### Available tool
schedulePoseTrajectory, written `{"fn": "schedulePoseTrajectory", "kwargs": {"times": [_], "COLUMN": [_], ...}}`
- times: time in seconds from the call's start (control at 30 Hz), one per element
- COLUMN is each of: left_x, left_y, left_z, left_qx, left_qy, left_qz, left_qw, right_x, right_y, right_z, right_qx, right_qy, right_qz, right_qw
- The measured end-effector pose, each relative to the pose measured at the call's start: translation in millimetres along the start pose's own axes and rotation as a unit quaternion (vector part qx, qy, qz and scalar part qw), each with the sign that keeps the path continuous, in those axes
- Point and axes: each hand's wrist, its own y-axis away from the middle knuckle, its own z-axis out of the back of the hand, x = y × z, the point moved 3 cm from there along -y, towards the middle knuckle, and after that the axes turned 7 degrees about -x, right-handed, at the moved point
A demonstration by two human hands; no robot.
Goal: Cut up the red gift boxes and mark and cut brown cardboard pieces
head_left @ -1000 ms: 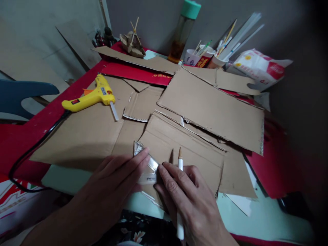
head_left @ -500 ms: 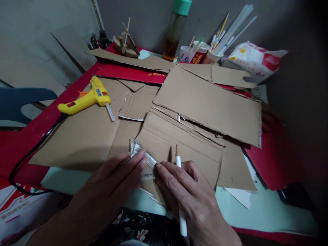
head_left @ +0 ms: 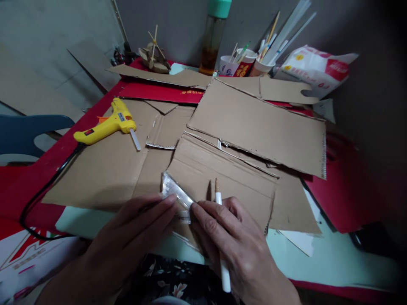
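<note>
A clear triangular ruler (head_left: 177, 192) lies on a piece of cardboard (head_left: 203, 163) near the front of the table. My left hand (head_left: 136, 231) rests on the ruler's left part, its fingers together and stretched out. At the ruler's right end are the fingertips of my right hand (head_left: 230, 241). A white pen (head_left: 218, 197) with a brown tip pointing up and away is held between the fingers of that hand. The thumbs are mostly hidden beneath the hands.
On the left, a yellow glue gun (head_left: 108, 127) lies on cardboard, its black cord (head_left: 41, 190) hanging leftward. A larger cardboard sheet (head_left: 260, 123) lies behind. Farther back stand a bottle (head_left: 211, 38), paper cups (head_left: 227, 67) with sticks, and a white-red packet (head_left: 314, 70).
My left fingers have drawn back slightly, so more of the ruler shows. My right hand and the pen are nearly unchanged. The view has shifted a little.
</note>
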Motion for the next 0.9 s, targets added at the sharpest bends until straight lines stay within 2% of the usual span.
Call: {"fn": "schedulePoseTrajectory", "kwargs": {"times": [0.13, 0.3, 0.47, 0.77, 0.9], "left_x": [-4.5, -6.4, -3.9, -11.3, -9.2], "left_y": [-12.0, -19.2, -13.2, -24.6, -22.7], "left_z": [5.0, 10.6, 3.4, 0.1, -2.7], "left_qx": [0.004, -0.004, 0.053, 0.047, 0.075], "left_qy": [-0.033, -0.003, -0.046, -0.099, -0.091], "left_qz": [-0.044, -0.053, -0.075, -0.075, -0.068], "left_qw": [0.998, 0.999, 0.995, 0.991, 0.991], "right_x": [-2.1, 1.6, 0.0, -10.9, -8.7], "right_y": [2.7, 1.7, -0.3, -11.6, -20.1], "right_z": [-5.3, -1.0, 13.4, 24.1, 29.6], "right_qx": [-0.009, 0.009, 0.032, 0.052, 0.05], "right_qy": [0.007, 0.029, 0.078, 0.143, 0.145], "right_qz": [-0.01, -0.004, 0.022, 0.091, 0.135], "right_qw": [1.0, 1.0, 0.996, 0.984, 0.979]}}
